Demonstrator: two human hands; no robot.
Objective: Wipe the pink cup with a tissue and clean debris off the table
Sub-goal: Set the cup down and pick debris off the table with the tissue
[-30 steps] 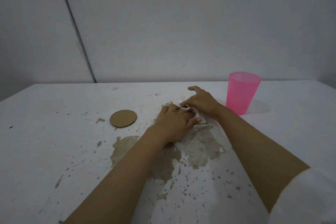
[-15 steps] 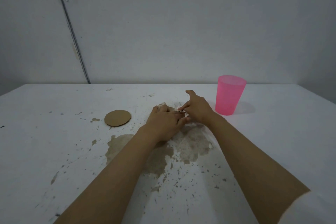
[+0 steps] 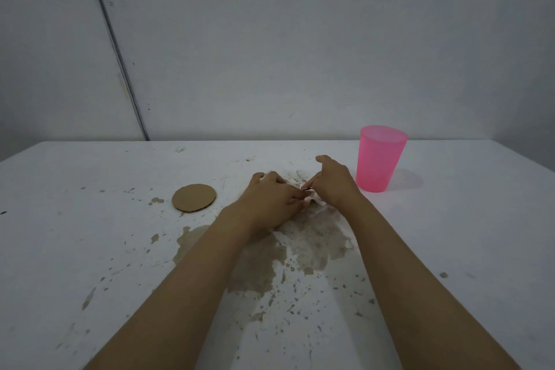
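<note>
A translucent pink cup (image 3: 380,158) stands upright on the white table (image 3: 90,249), right of my hands. My left hand (image 3: 270,201) lies palm down on the table with a white tissue (image 3: 315,200) mostly hidden under it. My right hand (image 3: 333,182) sits just left of the cup, thumb and forefinger pinched on a small dark bit of debris (image 3: 306,189) at the tissue's edge. The two hands touch at the fingertips. Dark specks lie on the table beyond the fingers.
A round brown cardboard disc (image 3: 194,198) lies flat left of my left hand. Brown worn patches (image 3: 309,246) and small flecks mark the tabletop under and in front of my forearms. A grey wall rises behind the table's far edge.
The white tissue that showed between my hands is now almost covered. My right hand's fingers have closed into a pinch. The view has shifted slightly, so the cup sits further left.
</note>
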